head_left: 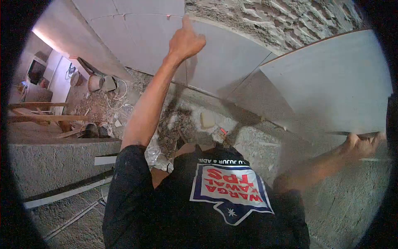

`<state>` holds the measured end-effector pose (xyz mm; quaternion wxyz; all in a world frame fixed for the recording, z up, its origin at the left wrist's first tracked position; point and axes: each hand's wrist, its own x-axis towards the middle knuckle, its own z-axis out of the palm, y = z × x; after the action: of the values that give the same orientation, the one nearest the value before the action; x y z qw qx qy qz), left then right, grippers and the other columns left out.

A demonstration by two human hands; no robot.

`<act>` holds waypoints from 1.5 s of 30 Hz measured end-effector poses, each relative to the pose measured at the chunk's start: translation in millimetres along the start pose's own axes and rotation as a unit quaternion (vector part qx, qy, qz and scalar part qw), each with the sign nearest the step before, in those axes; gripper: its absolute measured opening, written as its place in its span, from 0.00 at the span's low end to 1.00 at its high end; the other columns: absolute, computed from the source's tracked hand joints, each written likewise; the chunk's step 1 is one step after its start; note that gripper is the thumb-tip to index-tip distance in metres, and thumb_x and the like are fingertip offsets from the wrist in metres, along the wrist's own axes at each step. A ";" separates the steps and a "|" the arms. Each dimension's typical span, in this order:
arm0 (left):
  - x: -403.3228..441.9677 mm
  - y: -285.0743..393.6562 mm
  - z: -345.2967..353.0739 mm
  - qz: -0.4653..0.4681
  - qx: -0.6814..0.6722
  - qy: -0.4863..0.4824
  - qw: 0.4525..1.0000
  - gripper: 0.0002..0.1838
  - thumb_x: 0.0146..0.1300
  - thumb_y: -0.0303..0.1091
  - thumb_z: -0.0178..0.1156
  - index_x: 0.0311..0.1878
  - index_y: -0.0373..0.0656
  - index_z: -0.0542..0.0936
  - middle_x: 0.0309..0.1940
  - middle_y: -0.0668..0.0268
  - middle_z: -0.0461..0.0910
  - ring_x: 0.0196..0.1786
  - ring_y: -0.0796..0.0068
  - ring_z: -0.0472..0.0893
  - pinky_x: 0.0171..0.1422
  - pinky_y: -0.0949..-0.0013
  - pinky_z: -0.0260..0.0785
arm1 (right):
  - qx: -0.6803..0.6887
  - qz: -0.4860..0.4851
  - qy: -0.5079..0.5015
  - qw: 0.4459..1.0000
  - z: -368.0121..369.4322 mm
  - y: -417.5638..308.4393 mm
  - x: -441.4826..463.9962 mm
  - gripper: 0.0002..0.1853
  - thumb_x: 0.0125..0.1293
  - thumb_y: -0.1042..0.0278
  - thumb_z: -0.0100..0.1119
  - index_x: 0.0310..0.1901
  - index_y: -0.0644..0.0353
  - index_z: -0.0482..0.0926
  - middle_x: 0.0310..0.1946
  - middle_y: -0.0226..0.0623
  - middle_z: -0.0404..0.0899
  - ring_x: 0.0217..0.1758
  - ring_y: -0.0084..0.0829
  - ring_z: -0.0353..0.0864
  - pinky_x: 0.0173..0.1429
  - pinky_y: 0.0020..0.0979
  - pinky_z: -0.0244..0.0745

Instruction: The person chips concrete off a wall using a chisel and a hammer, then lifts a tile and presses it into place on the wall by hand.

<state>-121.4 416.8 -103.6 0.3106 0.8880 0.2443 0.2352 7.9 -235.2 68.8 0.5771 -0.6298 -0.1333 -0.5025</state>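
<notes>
My left hand [186,41] is raised at the top centre, its index finger stretched out at the upper edge of a wall tile [226,54] and its other fingers curled, holding nothing. At the right, my right hand [365,145] grips the lower edge of a large pale tile [331,79], which tilts in front of the wall. Rough, ridged mortar [290,20] shows above the tiles. A thin string [145,14] with small red marks runs along the tile tops, left of my left fingertip.
Rubble [178,124], a yellowish block [207,120] and a small red object [223,131] lie on the floor below. Buckets [95,83] and a pale hose [120,97] are at the left. A rough low wall [62,166] and wooden boards [45,118] stand at the lower left.
</notes>
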 end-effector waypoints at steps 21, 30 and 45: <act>0.4 47.3 -24.2 -0.040 -0.301 -0.054 0.951 0.36 0.58 0.34 0.60 0.65 0.19 0.65 0.27 0.54 0.86 0.27 0.67 0.85 0.36 0.64 0.77 | 0.068 0.049 0.014 0.996 15.4 -8.3 -15.7 0.20 0.72 0.63 0.62 0.56 0.72 0.78 0.58 0.49 0.80 0.59 0.43 0.80 0.65 0.48 0.78; -24.3 39.9 -25.3 -0.006 -0.284 -0.117 0.952 0.25 0.65 0.41 0.66 0.59 0.32 0.78 0.27 0.62 0.86 0.28 0.75 0.83 0.36 0.66 0.75 | 0.151 0.119 0.008 0.981 65.3 -38.9 -43.5 0.23 0.69 0.56 0.67 0.53 0.70 0.82 0.52 0.46 0.86 0.56 0.42 0.85 0.62 0.47 0.82; -123.3 55.2 45.2 -0.032 -0.597 -0.153 0.786 0.27 0.80 0.54 0.54 0.53 0.32 0.76 0.49 0.53 0.83 0.55 0.59 0.86 0.62 0.57 0.80 | 0.163 0.183 -0.015 0.969 212.7 -110.5 -112.8 0.21 0.77 0.50 0.62 0.37 0.64 0.81 0.33 0.35 0.80 0.33 0.32 0.78 0.39 0.39 0.81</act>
<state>-174.7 287.6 -131.1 0.8198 0.5409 0.0326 0.1849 -24.6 27.4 81.9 0.7521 -0.5485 -0.1043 -0.3501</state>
